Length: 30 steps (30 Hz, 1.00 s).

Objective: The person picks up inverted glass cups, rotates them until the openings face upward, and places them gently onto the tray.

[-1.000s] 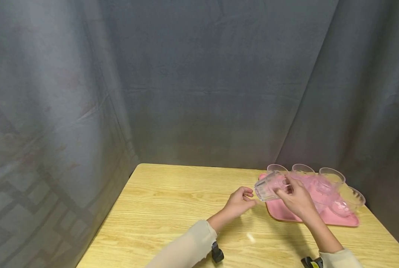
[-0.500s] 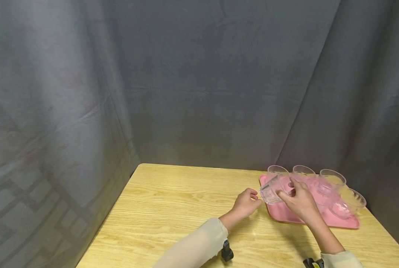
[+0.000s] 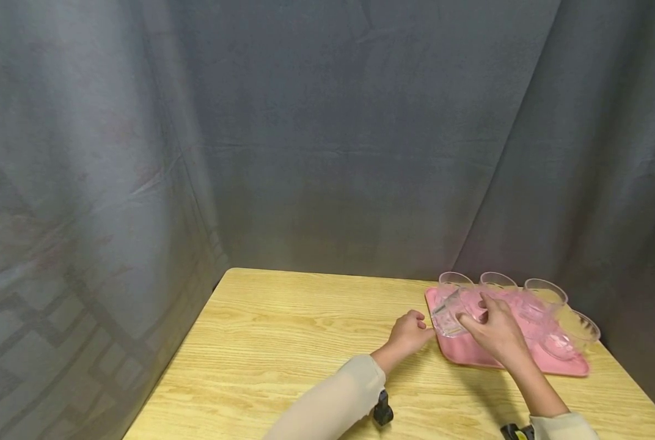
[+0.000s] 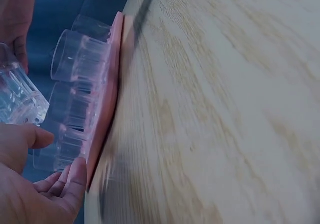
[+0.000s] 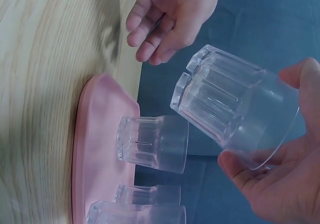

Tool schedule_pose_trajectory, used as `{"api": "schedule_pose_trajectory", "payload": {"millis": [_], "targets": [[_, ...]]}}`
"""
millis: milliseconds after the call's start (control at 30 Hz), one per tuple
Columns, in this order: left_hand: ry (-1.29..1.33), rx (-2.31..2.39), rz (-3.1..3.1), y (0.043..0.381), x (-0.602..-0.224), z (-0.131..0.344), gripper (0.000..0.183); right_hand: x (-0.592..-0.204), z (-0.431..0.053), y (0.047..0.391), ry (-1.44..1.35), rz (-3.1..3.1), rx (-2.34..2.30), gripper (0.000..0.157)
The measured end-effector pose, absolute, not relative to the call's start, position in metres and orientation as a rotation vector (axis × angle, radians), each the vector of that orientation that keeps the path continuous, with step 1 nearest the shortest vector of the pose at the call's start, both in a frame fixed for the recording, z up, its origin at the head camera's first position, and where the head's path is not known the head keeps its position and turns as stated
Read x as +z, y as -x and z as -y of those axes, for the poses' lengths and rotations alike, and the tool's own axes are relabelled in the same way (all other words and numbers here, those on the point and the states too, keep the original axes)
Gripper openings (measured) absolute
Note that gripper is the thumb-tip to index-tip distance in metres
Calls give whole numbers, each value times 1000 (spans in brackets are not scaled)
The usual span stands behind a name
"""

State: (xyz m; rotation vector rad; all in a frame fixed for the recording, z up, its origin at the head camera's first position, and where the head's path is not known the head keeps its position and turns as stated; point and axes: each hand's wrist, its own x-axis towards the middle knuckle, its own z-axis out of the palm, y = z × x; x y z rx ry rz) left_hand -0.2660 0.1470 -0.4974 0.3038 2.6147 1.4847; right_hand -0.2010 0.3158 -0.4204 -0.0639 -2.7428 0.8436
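My right hand grips a clear tumbler near its rim, thumb on one side and fingers on the other. The tumbler is tilted, its thick fluted base toward the left hand, and it hangs over the left part of a pink tray. Beside that base, at the tray's left edge, my left hand holds nothing, its fingers loosely bent and apart from the tumbler in the right wrist view. Several matching tumblers stand upright on the tray, one of them just below the held one.
The tray lies at the right end of a light wooden table. Other tumblers line its back and right side. Grey curtains hang behind the table and on its left.
My right hand has brought the tilted tumbler slightly right and lower over the tray. The left hand has followed to the right, up to the tray's edge.
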Motion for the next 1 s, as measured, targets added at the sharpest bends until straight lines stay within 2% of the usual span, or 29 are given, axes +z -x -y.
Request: {"api": "schedule_pose_trajectory", "payload": {"millis": [400,1000], "targets": [[-234,1373,-2638,269,-504,-161,44,-420,-321,200,91,2751,834,85],[-278,1282,-2732,265,-513,-178,43,-414,-329,199,106,2776,794,87]]}}
